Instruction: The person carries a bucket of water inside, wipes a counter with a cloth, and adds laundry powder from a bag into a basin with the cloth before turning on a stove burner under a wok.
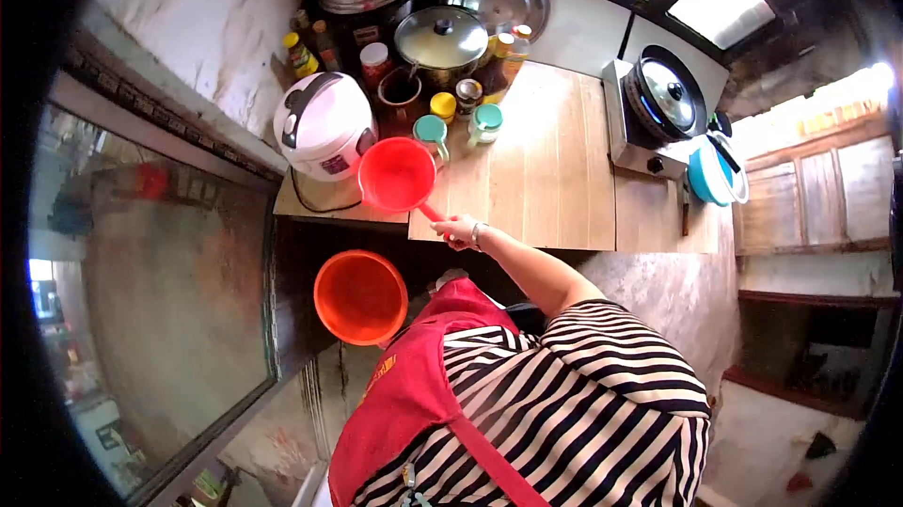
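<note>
My right hand [459, 232] is closed round the handle of a red dipper [397, 175], whose round bowl is held at the front edge of the wooden counter [541, 164], beside the white rice cooker [325, 123]. Below the counter edge, at the left, is an orange-red bucket [360, 297]; its inside looks bare. My left hand is not visible; the red apron [414, 356] and the body cover that area. Two green-lidded containers [430, 129] stand just behind the dipper.
A steel pot [440, 39], bottles and jars [375, 61] crowd the counter's back left. A gas stove [640, 121] carries a lidded pan [668, 91] at the right. Near it are a blue basin [710, 174] and a knife [685, 211]. Glass [169, 272] borders the left side.
</note>
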A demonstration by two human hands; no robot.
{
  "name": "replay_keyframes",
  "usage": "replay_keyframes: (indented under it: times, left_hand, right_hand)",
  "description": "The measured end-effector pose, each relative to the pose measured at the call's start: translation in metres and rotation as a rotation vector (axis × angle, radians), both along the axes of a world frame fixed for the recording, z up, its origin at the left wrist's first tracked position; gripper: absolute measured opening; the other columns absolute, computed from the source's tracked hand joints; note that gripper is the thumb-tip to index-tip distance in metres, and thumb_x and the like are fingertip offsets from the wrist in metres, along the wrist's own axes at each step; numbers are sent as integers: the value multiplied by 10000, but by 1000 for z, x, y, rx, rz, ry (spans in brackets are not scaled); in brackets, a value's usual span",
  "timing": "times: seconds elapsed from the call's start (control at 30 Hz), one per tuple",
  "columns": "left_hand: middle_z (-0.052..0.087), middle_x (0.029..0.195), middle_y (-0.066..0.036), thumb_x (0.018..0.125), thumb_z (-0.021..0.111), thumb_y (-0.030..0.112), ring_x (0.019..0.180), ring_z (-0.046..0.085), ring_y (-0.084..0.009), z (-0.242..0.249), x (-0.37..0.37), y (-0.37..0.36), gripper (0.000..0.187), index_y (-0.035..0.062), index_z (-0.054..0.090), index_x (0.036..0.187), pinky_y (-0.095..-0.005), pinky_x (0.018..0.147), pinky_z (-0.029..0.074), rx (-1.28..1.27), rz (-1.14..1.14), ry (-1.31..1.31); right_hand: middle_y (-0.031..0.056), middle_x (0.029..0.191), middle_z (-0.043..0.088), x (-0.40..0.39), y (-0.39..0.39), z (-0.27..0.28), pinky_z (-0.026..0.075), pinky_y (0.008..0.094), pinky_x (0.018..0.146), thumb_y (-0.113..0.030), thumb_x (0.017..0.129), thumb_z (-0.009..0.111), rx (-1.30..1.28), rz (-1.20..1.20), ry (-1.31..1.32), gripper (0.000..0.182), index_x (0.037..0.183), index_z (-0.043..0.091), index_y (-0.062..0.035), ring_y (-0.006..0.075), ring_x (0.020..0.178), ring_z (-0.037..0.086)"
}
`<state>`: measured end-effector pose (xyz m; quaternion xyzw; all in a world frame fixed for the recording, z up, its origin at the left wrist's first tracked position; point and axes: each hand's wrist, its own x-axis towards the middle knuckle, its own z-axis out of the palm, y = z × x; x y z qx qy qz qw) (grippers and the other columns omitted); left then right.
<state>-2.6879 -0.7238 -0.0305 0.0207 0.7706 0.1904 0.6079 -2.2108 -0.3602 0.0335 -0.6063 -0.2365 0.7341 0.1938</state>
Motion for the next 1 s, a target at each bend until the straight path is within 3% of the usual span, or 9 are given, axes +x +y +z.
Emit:
replay_keyframes:
  times: [0.17,0.27,0.37,0.57,0.67,0.7,0.77,0.97,1.0]
  left_hand:
    - [614,913,-110,835,543,96,757,595,-195,8,11,24,266,21,506,1087,-314,664,486,6,-35,8]
    - [613,912,-106,834,547,98,760,591,-188,12,13,35,277,23,502,1096,-309,669,484,9,-61,18]
    - [612,910,-101,832,550,101,762,587,-181,16,16,42,287,24,499,1104,-304,673,481,10,-76,33]
    - [610,908,-92,830,557,106,767,579,-168,33,20,35,309,26,491,1122,-293,681,475,12,-96,67]
    - [609,907,-88,829,560,109,769,575,-161,48,14,15,320,28,487,1130,-288,685,472,27,-87,77]
    - [608,906,-86,829,562,110,770,574,-159,56,12,2,324,28,486,1133,-287,686,471,36,-81,83]
    - [607,905,-83,828,564,112,771,571,-154,75,13,-27,332,29,484,1139,-283,689,469,50,-64,107]
    - [605,903,-74,826,571,117,776,563,-141,112,38,-106,354,31,476,1156,-273,697,463,8,10,156]
    - [605,902,-73,825,572,118,777,562,-139,112,40,-114,358,32,475,1159,-271,699,462,2,15,154]
  right_hand:
    - [18,536,502,17,-29,22,388,243,382,-404,745,664,21,365,-7,354,653,560,-78,115,427,465]
    - [16,568,543,3,-43,33,415,238,404,-453,736,648,114,643,-136,391,714,583,-68,110,437,492]
    - [19,515,529,-29,-41,10,399,249,376,-437,745,638,87,899,-198,398,638,591,-56,119,407,484]
    - [48,583,590,-99,-45,-32,437,292,409,-410,719,547,73,1022,-250,369,641,601,-54,155,446,521]
    - [41,590,589,-118,-45,-70,447,299,429,-438,741,512,228,1346,-320,406,644,600,-54,164,471,532]
    - [52,579,584,-124,-55,-120,435,307,405,-454,740,556,549,1223,-378,402,667,600,-61,168,440,517]
    - [54,575,581,-128,-58,-143,428,306,395,-456,740,566,618,1198,-319,401,675,601,-63,166,430,512]
    - [61,561,574,-127,-62,-91,409,301,366,-463,740,597,-101,851,-219,399,700,603,-66,161,400,496]
    - [61,529,552,-132,-57,-89,379,285,337,-454,744,616,-89,993,-144,389,698,593,-69,154,362,467]
